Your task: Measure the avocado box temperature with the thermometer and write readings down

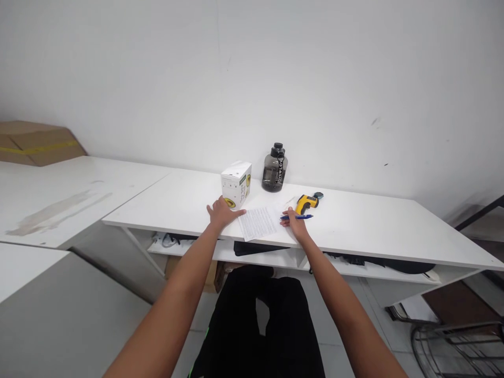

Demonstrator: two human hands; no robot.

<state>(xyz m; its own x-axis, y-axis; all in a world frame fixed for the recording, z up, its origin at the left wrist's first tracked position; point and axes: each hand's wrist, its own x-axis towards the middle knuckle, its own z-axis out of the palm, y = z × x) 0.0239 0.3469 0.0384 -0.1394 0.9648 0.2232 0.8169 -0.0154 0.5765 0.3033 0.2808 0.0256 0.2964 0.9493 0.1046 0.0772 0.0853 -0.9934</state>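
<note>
A printed paper sheet (pixel 258 223) lies on the white desk near its front edge. My left hand (pixel 222 213) rests at the sheet's left side with fingers spread, in front of a white carton (pixel 235 184) with green and yellow prints; the thumb reaches the paper's edge. My right hand (pixel 294 222) is closed around a blue pen (pixel 303 217) by the sheet's right side. Just behind the pen lies a yellow and black infrared thermometer gun (pixel 306 203). A dark translucent water jug (pixel 274 168) with a strap stands behind the sheet.
A small dark round object (pixel 318 195) sits beside the thermometer gun. Under the desktop, a shelf (pixel 220 251) holds dark items. On the left desk is a taped cardboard box (pixel 39 143). A metal rack (pixel 460 341) stands at the lower right; the wall closes off the back.
</note>
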